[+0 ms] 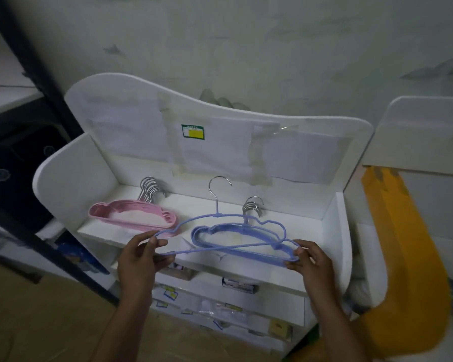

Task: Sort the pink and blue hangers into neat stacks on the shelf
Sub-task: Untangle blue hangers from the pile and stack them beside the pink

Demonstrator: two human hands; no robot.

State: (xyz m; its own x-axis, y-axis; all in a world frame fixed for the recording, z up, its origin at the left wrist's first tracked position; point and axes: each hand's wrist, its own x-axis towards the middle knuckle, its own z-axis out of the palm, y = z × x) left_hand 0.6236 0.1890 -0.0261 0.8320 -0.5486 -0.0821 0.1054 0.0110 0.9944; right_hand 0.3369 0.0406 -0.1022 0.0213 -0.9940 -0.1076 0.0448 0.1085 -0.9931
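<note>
You hold one blue hanger (221, 246) above the shelf (246, 267), just over the blue stack (236, 235). Left hand (139, 259) and right hand (310, 265) pinch its two ends with curled fingers. It looks light, thin and bendy, so hold both ends. The sticker (192, 131) is too small to read.

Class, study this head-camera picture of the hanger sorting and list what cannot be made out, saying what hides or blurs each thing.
- Head view: number of hangers in the pink stack; they overlap and blur together.
- Head view: front rim of the blue stack, partly crossed by the held blue hanger.
- Head view: print on the green and yellow label; too small.
- Head view: boxes on the lower shelves; dim, partly behind the left hand and right hand.
</note>
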